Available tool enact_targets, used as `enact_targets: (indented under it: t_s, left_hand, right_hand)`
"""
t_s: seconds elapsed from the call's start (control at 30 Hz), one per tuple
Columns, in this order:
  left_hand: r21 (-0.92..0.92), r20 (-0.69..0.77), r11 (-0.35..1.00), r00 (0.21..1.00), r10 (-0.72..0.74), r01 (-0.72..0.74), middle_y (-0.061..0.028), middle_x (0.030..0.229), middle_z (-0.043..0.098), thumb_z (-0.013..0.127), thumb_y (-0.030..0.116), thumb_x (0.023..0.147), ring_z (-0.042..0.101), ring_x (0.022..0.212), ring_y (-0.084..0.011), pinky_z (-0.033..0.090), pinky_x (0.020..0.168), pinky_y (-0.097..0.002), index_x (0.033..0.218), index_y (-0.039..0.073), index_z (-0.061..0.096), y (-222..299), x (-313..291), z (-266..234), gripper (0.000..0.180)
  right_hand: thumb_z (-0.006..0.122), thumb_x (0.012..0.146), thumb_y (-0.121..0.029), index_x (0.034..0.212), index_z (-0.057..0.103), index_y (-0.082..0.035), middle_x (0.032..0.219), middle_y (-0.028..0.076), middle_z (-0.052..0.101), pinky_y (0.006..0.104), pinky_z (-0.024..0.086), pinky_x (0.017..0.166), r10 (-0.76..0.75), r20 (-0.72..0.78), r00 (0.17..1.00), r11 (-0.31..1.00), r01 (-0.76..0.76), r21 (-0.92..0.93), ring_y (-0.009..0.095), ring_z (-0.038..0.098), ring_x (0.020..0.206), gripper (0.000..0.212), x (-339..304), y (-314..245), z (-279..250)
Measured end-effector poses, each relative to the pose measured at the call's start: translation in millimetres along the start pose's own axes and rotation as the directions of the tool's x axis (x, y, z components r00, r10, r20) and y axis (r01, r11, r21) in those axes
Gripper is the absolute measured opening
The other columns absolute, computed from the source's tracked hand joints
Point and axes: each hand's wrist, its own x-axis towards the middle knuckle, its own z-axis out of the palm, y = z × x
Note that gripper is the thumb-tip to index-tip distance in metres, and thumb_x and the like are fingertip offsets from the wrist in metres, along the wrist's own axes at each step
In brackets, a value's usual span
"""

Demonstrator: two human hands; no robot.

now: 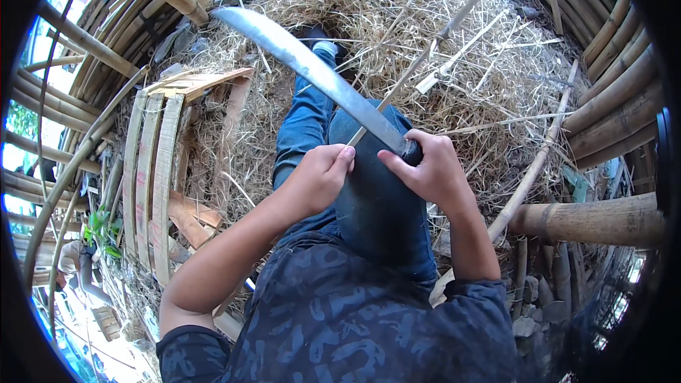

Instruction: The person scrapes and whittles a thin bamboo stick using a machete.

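Note:
My right hand is wrapped round the dark handle of a machete above my bent knee. Its long, curved steel blade slants away to the far left. In my left hand, between thumb and fingers, is the near end of a thin bamboo strip. The strip runs up to the far right, and the blade crosses over it close to my left thumb. Whether the edge bites into the strip I cannot tell.
Dry straw and shavings cover the ground ahead. A wooden slatted crate stands at the left. Bamboo poles wall both sides, and a thick bamboo pole juts in at the right. A long thin pole leans near my right arm.

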Motion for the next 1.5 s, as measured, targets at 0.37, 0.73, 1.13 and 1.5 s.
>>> enact_targets:
  t_s: [0.37, 0.73, 1.13, 1.5]
  left_hand:
    - [-0.073, 0.174, 0.889, 0.884, -0.434, 0.451, 0.0057, 0.055, 0.041, 0.039, 0.038, 0.104, 0.036, 0.045, -0.0046, 0.033, 0.041, -0.0247, 0.072, 0.008, 0.05, 13, -2, -10, 0.045]
    - [0.147, -0.013, 0.971, 0.982, -0.188, 0.188, -0.0096, 0.061, 0.049, 0.039, 0.029, 0.104, 0.046, 0.06, -0.0165, 0.039, 0.059, -0.0364, 0.078, -0.005, 0.052, 4, -7, 5, 0.045]
    - [0.264, -0.173, 0.943, 0.972, -0.161, 0.203, -0.0303, 0.075, 0.061, 0.041, 0.03, 0.102, 0.059, 0.076, -0.0481, 0.045, 0.067, -0.0521, 0.083, -0.006, 0.061, 17, -10, 21, 0.045]
    - [0.352, -0.246, 0.921, 0.966, -0.083, 0.169, -0.0294, 0.069, 0.059, 0.043, 0.027, 0.102, 0.06, 0.07, -0.0468, 0.044, 0.06, -0.0504, 0.084, -0.006, 0.06, 14, -14, 29, 0.041]
  right_hand:
    - [0.072, 0.078, -0.051, 0.093, 0.068, 0.007, 0.072, 0.025, 0.065, 0.042, 0.052, 0.068, 0.048, 0.011, 0.999, 0.999, -0.048, -0.012, 0.038, 0.067, 0.072, 0.06, 2, 1, -3]
    - [0.063, 0.08, -0.064, 0.089, 0.069, 0.0, 0.072, 0.021, 0.066, 0.0446, 0.053, 0.067, 0.064, 0.026, 0.998, 0.984, -0.059, -0.169, 0.037, 0.068, 0.074, 0.065, -1, -10, -3]
    - [0.054, 0.086, -0.062, 0.076, 0.064, 0.003, 0.068, 0.023, 0.064, 0.0469, 0.054, 0.065, 0.018, 0.066, 0.998, 0.915, 0.01, -0.404, 0.039, 0.067, 0.067, 0.067, 6, -21, -8]
    - [0.055, 0.086, -0.061, 0.073, 0.065, 0.004, 0.067, 0.022, 0.064, 0.0459, 0.054, 0.063, 0.013, 0.088, 0.996, 0.868, 0.032, -0.495, 0.038, 0.067, 0.066, 0.067, 6, -25, -14]
